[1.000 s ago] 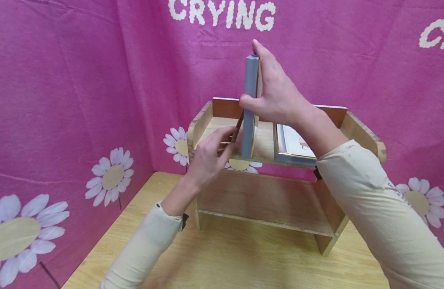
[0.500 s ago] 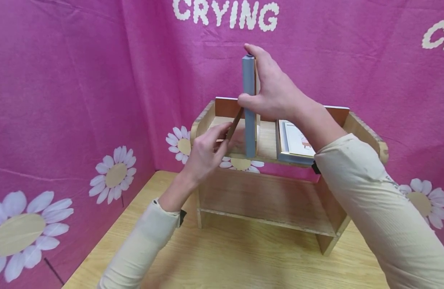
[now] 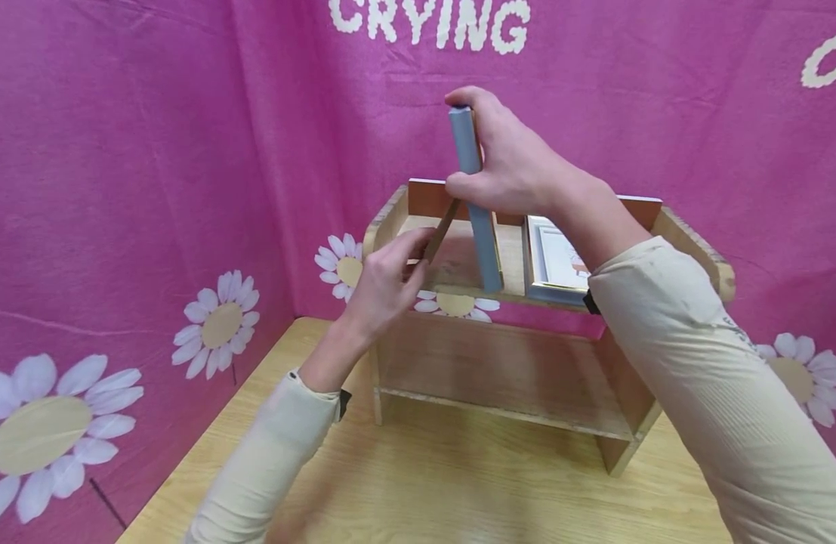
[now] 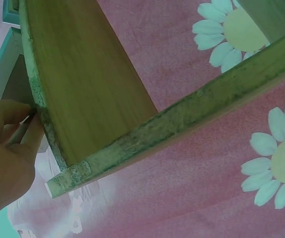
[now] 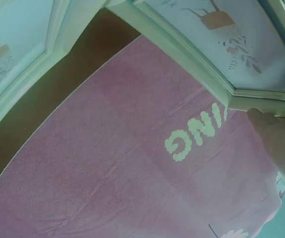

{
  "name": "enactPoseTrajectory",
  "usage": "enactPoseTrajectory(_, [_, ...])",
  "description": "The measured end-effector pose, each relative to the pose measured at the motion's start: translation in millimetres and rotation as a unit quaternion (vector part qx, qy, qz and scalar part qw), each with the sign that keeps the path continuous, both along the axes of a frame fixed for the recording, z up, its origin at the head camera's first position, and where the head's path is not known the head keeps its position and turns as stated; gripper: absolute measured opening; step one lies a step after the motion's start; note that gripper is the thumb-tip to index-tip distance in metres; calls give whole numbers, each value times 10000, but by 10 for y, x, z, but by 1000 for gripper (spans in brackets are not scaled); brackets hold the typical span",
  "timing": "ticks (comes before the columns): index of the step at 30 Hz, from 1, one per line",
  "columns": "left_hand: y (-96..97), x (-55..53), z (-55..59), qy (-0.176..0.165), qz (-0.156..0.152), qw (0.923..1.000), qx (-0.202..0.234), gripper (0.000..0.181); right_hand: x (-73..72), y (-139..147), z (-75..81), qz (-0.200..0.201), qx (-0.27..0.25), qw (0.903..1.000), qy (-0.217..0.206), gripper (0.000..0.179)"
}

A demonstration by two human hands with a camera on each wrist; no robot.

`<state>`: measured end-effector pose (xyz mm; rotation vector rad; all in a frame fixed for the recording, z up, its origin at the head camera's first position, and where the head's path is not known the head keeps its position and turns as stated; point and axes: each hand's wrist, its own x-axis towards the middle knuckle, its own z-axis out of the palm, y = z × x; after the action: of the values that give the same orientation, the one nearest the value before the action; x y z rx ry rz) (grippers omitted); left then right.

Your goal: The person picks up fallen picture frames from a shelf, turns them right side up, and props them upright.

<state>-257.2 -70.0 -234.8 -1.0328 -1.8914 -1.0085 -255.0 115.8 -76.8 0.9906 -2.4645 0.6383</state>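
My right hand [image 3: 519, 162] grips a picture frame [image 3: 482, 234] with a grey-blue edge, fingers over its top and thumb on its near side. The frame stands on the top board of a small wooden shelf [image 3: 506, 378], its upper end tilted left. In the right wrist view its front shows a potted plant print [image 5: 232, 49]. My left hand [image 3: 387, 283] pinches the frame's thin brown back stand [image 3: 442, 229], which slants away from the frame's back. In the left wrist view, the left fingertips [image 4: 18, 111] are right by the shelf's front edge.
A second picture frame [image 3: 560, 257] lies face up on the shelf's right half, partly behind my right arm. Raised wooden sides [image 3: 692, 245] and a brown back strip [image 3: 424, 198] bound the top. A pink flowered cloth [image 3: 363, 121] hangs behind the wooden table [image 3: 458, 491].
The held frame has gone from nearly upright to leaning left, its top moving left and its lower end right. The brown stand now slants further from it. My left hand has shifted slightly.
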Motion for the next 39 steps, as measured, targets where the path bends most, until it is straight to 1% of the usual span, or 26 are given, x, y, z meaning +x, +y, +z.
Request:
enactPoseTrajectory(6, [-6, -22, -20, -26, -189, 9998, -46, 34, -14, -50, 2, 15, 188, 9998, -43, 78])
enactPoseTrajectory(9, [-9, -29, -30, -65, -287, 9996, -17, 34, 2, -25, 8, 83, 135, 9996, -214, 79])
enactPoseTrajectory(10, [-10, -29, -30, -88, -323, 9994, -1, 34, 11, -7, 15, 106, 100, 9993, -348, 79])
enactPoseTrajectory(12, [-11, -31, -30, -151, -370, 9992, 33, 34, 30, 36, 32, 148, -39, 9970, -757, 79])
enactPoseTrajectory(14, [-15, -27, -28, -220, -352, 9991, 56, 35, 45, 76, 53, 191, -235, 9919, -1230, 77])
enactPoseTrajectory(16, [-17, -16, -20, -303, -303, 9990, 116, 32, 46, 109, 73, 212, -440, 9859, -1602, 76])
enactPoseTrajectory(19, [-14, -1, -2, -413, -191, 9987, 219, 27, 29, 142, 95, 369, -647, 9791, -1893, 77])
enactPoseTrajectory(22, [-2, 7, 27, -458, -147, 9986, 238, 25, 3, 176, 108, 569, -700, 9761, -1977, 80])
enactPoseTrajectory(25, [10, 10, 52, -456, -151, 9987, 151, 28, -21, 209, 110, 823, -715, 9746, -1956, 79])
enactPoseTrajectory(32, [11, 10, 58, -432, -142, 9990, 52, 27, -55, 248, 80, 1350, -745, 9710, -1825, 67])
enactPoseTrajectory(36, [4, 4, 60, -386, -126, 9992, 19, 27, -72, 251, 78, 1490, -678, 9705, -1769, 65])
enactPoseTrajectory(39, [0, 2, 64, -359, -78, 9993, -12, 28, -84, 247, 80, 1488, -660, 9720, -1694, 64])
